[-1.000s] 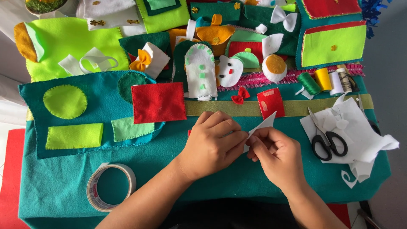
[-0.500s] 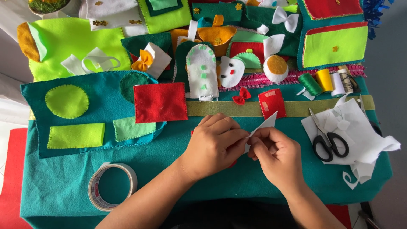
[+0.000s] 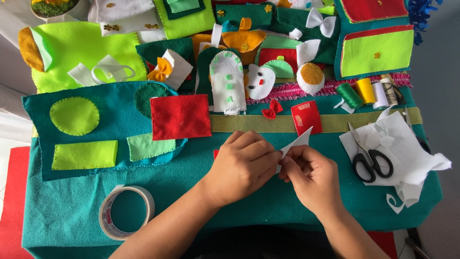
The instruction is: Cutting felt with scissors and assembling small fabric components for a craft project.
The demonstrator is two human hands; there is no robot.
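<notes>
Pinching a small white felt scrap [image 3: 297,143] between fingertips of both left hand [image 3: 243,164] and right hand [image 3: 312,176], low over the teal cloth [image 3: 191,201]. Lying just right: black scissors [image 3: 368,158] on white felt. Sitting far left: tape roll [image 3: 126,211].

Hardly changed: hands [image 3: 280,163] pinching the white scrap [image 3: 298,142], its tip now tilted slightly more toward 2 o'clock.

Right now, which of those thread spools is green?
The green spool is the leftmost in the row at the right, beside the yellow spool; the white spool comes after.
</notes>
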